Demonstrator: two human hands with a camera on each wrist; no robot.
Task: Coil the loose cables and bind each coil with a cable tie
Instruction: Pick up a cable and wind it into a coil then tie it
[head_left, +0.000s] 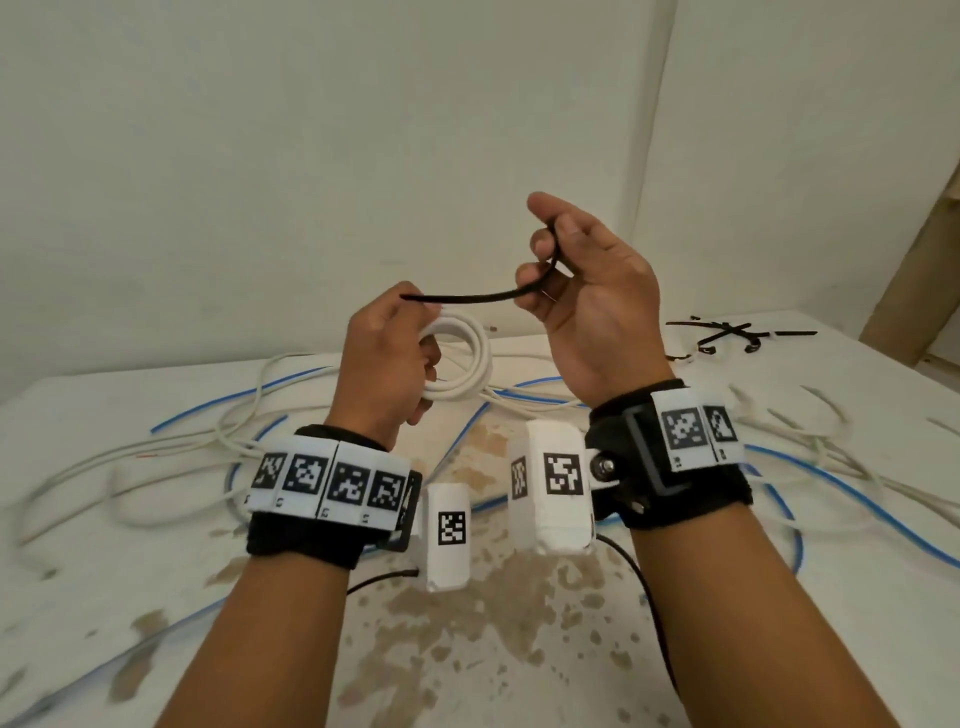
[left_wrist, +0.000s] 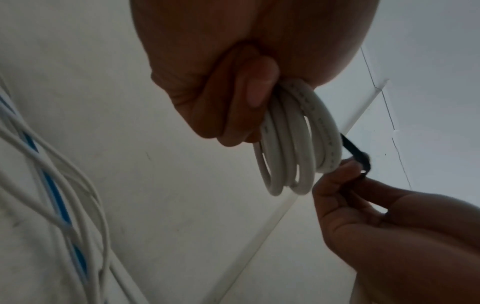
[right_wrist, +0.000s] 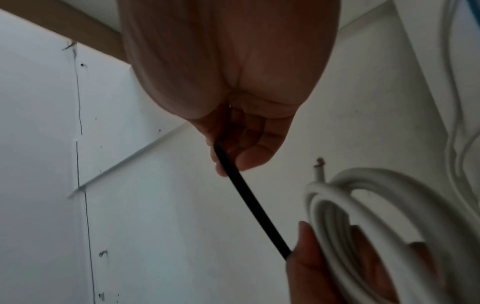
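Left hand (head_left: 385, 358) grip wraps white coil (head_left: 475, 349), partly hiding it | right hand (head_left: 592, 301) grip pinches cable tie (head_left: 467, 299)

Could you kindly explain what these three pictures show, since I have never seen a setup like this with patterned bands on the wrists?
There is no machine here: a person works with bare hands. The patterned wristbands carry small cameras. The wide picture comes from a camera on the head; the other two look along each wrist at the fingers. The left hand grips a white cable coil. The right hand pinches a black cable tie, whose other end reaches the left hand. On the stained white table lie loose white and blue cables, and spare black ties at the far right.
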